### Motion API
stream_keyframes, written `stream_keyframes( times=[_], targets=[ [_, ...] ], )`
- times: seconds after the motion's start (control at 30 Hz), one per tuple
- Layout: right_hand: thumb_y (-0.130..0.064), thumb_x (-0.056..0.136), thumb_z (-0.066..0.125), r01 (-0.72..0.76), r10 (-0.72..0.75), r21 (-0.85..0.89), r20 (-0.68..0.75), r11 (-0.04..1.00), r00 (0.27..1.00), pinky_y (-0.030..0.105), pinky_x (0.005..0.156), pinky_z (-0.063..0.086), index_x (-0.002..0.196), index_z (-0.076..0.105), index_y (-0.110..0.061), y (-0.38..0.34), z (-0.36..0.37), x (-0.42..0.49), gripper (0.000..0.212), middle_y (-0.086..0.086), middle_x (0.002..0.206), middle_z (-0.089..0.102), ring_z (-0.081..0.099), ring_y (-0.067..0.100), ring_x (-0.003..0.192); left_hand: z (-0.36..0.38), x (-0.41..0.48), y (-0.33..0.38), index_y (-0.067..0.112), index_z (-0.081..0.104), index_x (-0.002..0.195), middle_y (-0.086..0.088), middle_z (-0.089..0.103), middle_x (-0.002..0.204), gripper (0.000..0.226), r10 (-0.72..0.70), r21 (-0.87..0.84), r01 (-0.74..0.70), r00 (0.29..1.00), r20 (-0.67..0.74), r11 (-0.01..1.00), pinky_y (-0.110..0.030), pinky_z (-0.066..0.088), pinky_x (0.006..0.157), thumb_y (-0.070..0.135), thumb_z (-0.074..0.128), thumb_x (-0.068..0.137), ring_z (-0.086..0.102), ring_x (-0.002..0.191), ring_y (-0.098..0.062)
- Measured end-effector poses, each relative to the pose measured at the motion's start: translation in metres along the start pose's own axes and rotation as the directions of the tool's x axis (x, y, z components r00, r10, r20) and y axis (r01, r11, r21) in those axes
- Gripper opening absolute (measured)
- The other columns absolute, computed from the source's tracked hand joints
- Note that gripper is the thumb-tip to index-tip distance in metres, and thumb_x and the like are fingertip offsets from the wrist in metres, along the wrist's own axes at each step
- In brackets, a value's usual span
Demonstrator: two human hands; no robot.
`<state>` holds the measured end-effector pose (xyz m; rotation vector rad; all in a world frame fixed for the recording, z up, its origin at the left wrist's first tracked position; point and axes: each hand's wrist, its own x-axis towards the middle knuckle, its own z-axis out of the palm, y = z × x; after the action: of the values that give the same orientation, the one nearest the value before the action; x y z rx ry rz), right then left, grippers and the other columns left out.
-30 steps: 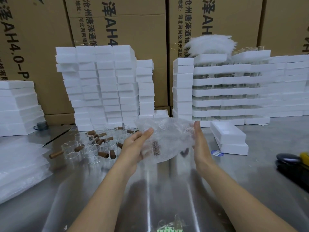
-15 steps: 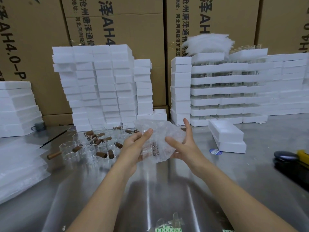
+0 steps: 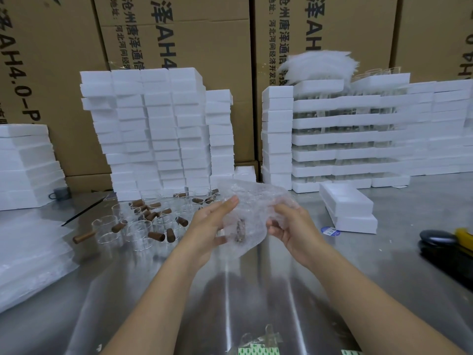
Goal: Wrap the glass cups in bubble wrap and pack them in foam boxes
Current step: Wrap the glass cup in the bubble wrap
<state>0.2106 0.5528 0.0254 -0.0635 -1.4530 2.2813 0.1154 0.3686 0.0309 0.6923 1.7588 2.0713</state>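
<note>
The right hand has closed in from its flat, open position and now curls its fingers round the right end of the bubble wrap. The left hand grips the left end between thumb and fingers, with the wrapped glass cup between both hands, above the table. Left of them stand loose cups; right, two stacked foam boxes.
</note>
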Motion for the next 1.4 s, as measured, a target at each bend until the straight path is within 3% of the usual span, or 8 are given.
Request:
stream_keyframes(
  times=[0.17,0.3,0.6,0.73,0.83,1.13,1.23,1.4],
  targets=[
    [0.003,0.101,0.054,-0.087,0.077,0.295,0.047,0.952,0.996,0.025,0.065,0.064,0.119,0.066,0.001,-0.004,-0.004,0.001,0.022,0.018,0.112,0.079,0.08,0.028,0.092,0.004,0.0,-0.002,0.017,0.074,0.13,-0.013,0.078,0.124,0.058,-0.006,-0.045,0.009,0.997,0.073,0.999,-0.043,0.064,0.078,0.05,0.088,0.084,0.078,0.103,-0.027],
    [0.007,0.095,0.061,-0.03,0.005,0.179,0.141,0.983,0.99,0.027,0.076,0.063,0.128,0.067,0.001,-0.001,-0.006,0.002,0.034,0.02,0.126,0.074,0.076,0.029,0.108,0.005,0.002,-0.005,0.014,0.075,0.128,-0.015,0.078,0.124,0.051,-0.004,-0.107,0.015,0.995,0.099,0.994,-0.055,0.065,0.088,0.044,0.086,0.089,0.077,0.105,-0.031],
    [-0.019,0.088,0.081,0.087,-0.054,-0.328,0.107,0.941,0.993,0.02,0.06,0.047,0.094,0.081,-0.013,0.008,-0.001,-0.001,0.009,0.001,0.089,0.078,0.068,0.011,0.072,0.013,0.001,-0.011,0.015,0.077,0.125,-0.014,0.079,0.122,0.049,-0.037,-0.081,0.044,0.995,0.09,0.996,-0.065,0.056,0.103,0.051,0.077,0.091,0.077,0.104,-0.033],
    [-0.042,0.089,0.06,-0.092,0.148,-0.227,0.243,0.969,0.959,0.028,0.055,0.042,0.101,0.075,-0.01,0.007,0.002,-0.003,0.037,0.009,0.086,0.071,0.064,0.021,0.068,0.01,0.001,-0.013,0.01,0.074,0.128,-0.022,0.076,0.123,0.057,-0.055,-0.006,0.055,0.996,0.064,0.998,-0.063,0.055,0.105,0.056,0.072,0.095,0.073,0.109,-0.042],
    [-0.024,0.106,0.041,-0.142,0.193,-0.218,0.231,0.966,0.954,0.028,0.056,0.045,0.114,0.068,-0.003,0.006,0.003,-0.002,0.035,0.014,0.089,0.07,0.064,0.023,0.07,0.008,0.001,-0.014,0.011,0.079,0.119,-0.024,0.077,0.121,0.052,-0.067,-0.013,0.068,0.996,0.066,0.998,-0.065,0.052,0.108,0.056,0.07,0.095,0.072,0.111,-0.043],
    [0.019,0.086,0.055,0.213,-0.185,-0.484,0.105,0.849,0.977,0.02,0.043,0.039,0.107,0.071,-0.002,0.011,0.006,-0.005,0.034,0.007,0.068,0.071,0.051,0.015,0.041,0.019,0.003,-0.02,0.01,0.071,0.125,-0.019,0.079,0.114,0.056,-0.055,-0.007,0.056,0.993,0.108,0.998,-0.054,0.063,0.093,0.056,0.074,0.094,0.078,0.099,-0.033],
    [0.019,0.081,0.058,0.244,-0.269,-0.526,0.031,0.815,0.963,0.024,0.045,0.043,0.097,0.056,-0.005,0.015,0.006,-0.004,0.029,0.007,0.061,0.067,0.051,0.018,0.04,0.018,0.004,-0.022,0.012,0.073,0.124,-0.017,0.08,0.115,0.052,-0.063,-0.008,0.064,0.995,0.082,0.998,-0.062,0.057,0.102,0.054,0.075,0.095,0.078,0.103,-0.033],
    [-0.003,0.095,0.062,0.293,-0.294,-0.63,0.106,0.719,0.95,0.026,0.057,0.04,0.082,0.069,0.001,0.012,0.002,-0.001,0.015,0.007,0.072,0.063,0.053,0.014,0.061,0.019,0.005,-0.021,0.013,0.075,0.125,-0.016,0.08,0.115,0.056,-0.044,-0.03,0.045,0.999,0.032,0.999,-0.061,0.058,0.101,0.059,0.075,0.093,0.079,0.098,-0.03]
  ],
)
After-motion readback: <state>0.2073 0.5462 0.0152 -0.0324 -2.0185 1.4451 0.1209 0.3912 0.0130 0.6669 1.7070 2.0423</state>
